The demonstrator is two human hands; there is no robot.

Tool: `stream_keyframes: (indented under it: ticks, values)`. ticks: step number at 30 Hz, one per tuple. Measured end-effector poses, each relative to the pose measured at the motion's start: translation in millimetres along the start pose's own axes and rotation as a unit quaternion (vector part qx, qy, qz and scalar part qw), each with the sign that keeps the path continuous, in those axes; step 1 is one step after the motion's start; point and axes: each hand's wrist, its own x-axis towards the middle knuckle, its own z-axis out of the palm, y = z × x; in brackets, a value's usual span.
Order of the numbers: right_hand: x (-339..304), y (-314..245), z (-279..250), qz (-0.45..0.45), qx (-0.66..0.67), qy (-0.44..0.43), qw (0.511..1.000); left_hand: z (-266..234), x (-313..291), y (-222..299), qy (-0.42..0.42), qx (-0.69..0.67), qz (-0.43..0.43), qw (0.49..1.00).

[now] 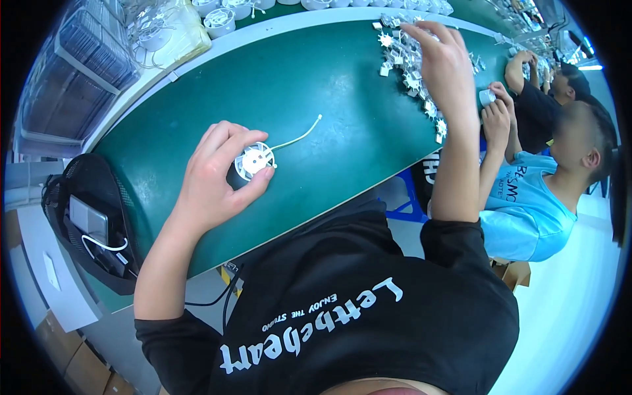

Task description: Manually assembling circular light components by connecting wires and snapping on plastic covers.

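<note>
My left hand (214, 174) is closed round a small round white fan-like part (255, 162), thumb and fingers at its rim, with the part just over the green table. A thin pale wire (297, 137) with a small plug at its tip runs from the part to the upper right. Over at the far right, my right hand (450, 74) is open above a heap of small white star-shaped pieces (413, 80). Its fingers are bent a little and apart, with nothing visible in them. The palm and wrist hide some of the heap.
On the left of the green table (316, 72) stands a black mesh basket (122, 217) holding a grey box and white cable. Stacked trays (89, 66) and round white parts (219, 21) line the far side. To the right, a co-worker in a blue shirt (526, 210) holds a white part.
</note>
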Motion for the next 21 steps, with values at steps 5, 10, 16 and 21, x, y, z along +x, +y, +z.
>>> stream_keyframes:
  ticks: [5, 10, 16, 21]
  values:
    - [19.6, 40.8, 20.8, 0.062, -0.134, -0.207, 0.967, 3.6, -0.6, 0.1, -0.001, -0.006, 0.005, 1.0]
    - [31.8, 40.0, 12.8, 0.058, -0.122, -0.23, 0.964, -1.4, -3.6, -2.0, -0.002, -0.018, 0.002, 1.0]
    - [41.5, -42.2, -33.1, -0.026, -0.001, 0.018, 0.999, -6.5, -8.9, -2.0, -0.019, -0.013, -0.027, 0.999]
    - [47.9, -104.6, -38.5, -0.023, 0.229, 0.179, 0.957, -6.3, 4.5, -3.8, 0.122, -0.039, 0.077, 0.989]
